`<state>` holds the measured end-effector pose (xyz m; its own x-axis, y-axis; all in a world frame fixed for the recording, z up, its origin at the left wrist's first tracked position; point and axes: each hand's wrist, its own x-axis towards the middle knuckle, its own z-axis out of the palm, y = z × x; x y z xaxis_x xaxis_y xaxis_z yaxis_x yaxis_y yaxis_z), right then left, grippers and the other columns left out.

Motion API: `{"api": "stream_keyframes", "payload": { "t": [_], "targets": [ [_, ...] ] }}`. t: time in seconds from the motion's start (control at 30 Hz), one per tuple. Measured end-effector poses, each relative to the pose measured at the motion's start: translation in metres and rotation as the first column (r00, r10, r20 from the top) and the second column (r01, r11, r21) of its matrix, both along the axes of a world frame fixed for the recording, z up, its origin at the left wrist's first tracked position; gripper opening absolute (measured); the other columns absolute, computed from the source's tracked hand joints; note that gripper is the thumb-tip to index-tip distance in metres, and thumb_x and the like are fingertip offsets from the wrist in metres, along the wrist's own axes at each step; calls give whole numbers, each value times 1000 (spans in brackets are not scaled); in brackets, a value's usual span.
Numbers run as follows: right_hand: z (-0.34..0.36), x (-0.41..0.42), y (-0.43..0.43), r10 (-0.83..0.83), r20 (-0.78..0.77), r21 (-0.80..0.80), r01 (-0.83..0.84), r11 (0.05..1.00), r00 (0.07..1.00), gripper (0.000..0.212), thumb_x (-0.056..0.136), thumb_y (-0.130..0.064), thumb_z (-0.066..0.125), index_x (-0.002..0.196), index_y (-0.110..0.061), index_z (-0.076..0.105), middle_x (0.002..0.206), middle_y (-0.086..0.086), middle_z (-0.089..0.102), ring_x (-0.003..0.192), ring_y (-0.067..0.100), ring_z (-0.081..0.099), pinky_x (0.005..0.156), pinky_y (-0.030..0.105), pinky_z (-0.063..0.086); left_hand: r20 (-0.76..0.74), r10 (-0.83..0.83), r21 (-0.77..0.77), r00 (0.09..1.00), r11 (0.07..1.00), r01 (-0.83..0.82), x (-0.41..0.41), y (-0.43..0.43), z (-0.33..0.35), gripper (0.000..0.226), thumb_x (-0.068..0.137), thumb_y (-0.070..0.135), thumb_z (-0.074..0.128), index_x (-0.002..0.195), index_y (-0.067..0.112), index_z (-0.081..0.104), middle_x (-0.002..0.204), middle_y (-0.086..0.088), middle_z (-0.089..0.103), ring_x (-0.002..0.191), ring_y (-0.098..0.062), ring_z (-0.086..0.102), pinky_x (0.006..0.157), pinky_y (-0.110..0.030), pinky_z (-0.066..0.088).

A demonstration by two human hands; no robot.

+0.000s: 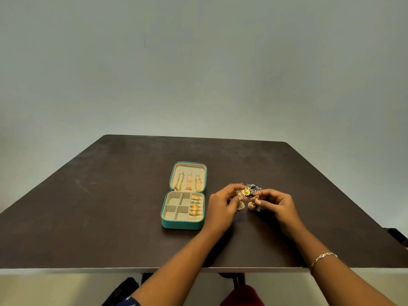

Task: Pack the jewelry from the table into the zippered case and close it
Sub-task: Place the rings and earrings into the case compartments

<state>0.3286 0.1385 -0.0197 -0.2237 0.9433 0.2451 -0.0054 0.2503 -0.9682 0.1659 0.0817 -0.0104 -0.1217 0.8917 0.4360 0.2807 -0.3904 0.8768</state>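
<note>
Your open teal zippered case lies central on the table, well apart from every edge. Just right, your left hand and right hand each pinch a gold earring; fingers partly hide the jewelry pile beyond.

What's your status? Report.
Left hand, right hand pinching gold earrings by the jewelry pile. Case open, rings and chains in. Nothing blocking case.

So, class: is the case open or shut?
Open: the case lies flat, its lid folded back showing chains, the tray showing rings.
</note>
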Motion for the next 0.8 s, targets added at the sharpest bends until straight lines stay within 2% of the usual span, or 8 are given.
{"api": "stream_keyframes", "payload": {
  "t": [0.1,0.2,0.27,0.33,0.43,0.6,0.73,0.8],
  "targets": [
    [7,-1,-1,1,16,-11,0,1000,1000,21,75,13,61,87,-3,68,73,2,72,68,14,67,60,20,54,14,-33,26,999,999,32,-18,-12,17,25,88,4,56,107,19,62,93,-4,71,83,-9,67,75,-24,55],
    [19,-5,-5,-11,14,38,11,999,1000,17,79,7,59,85,-5,69,73,-3,72,69,8,66,64,18,52,-12,-56,57,998,997,57,-42,-23,31,24,88,1,55,107,16,60,90,-1,71,80,-5,67,73,-15,51],
    [26,-13,-10,-11,8,25,11,1000,1000,19,89,-12,52,87,-6,70,76,-1,72,70,8,66,65,18,49,-60,-52,50,997,997,55,-62,-31,37,24,88,3,55,107,16,60,89,0,71,82,-3,67,76,-16,51],
    [33,-22,-15,-3,-1,-30,3,1000,1000,39,93,-32,42,87,-7,70,79,2,73,72,8,66,65,19,47,-115,-35,37,993,999,39,-84,-39,39,23,89,5,54,107,17,60,90,2,71,85,0,67,76,-14,51],
    [44,-42,-27,45,-18,-55,-46,997,999,66,80,-66,41,88,-7,71,85,8,73,79,13,69,68,20,51,-199,51,42,979,998,-44,-117,-50,37,21,92,9,51,106,18,63,89,5,71,83,4,65,72,-11,49],
    [52,-87,-45,91,34,-60,-89,994,995,61,81,-54,32,92,-8,70,94,12,72,86,18,68,81,31,49,-126,230,51,965,973,-225,-156,-60,28,17,91,7,52,101,17,61,82,8,69,78,1,65,67,-11,51],
    [54,-123,-51,142,48,-59,-139,989,989,56,88,-47,33,94,-4,69,89,9,71,75,9,69,65,15,52,-79,318,62,945,948,-314,-162,-59,26,12,90,7,52,98,16,57,76,12,66,72,7,63,62,-6,47],
    [54,-139,-52,164,53,-57,-161,985,985,54,90,-43,34,96,-2,68,88,8,71,74,8,69,65,14,52,-58,327,56,943,944,-324,-161,-57,21,10,90,5,53,93,13,58,75,11,67,70,5,64,62,-7,48]
  ]
}}
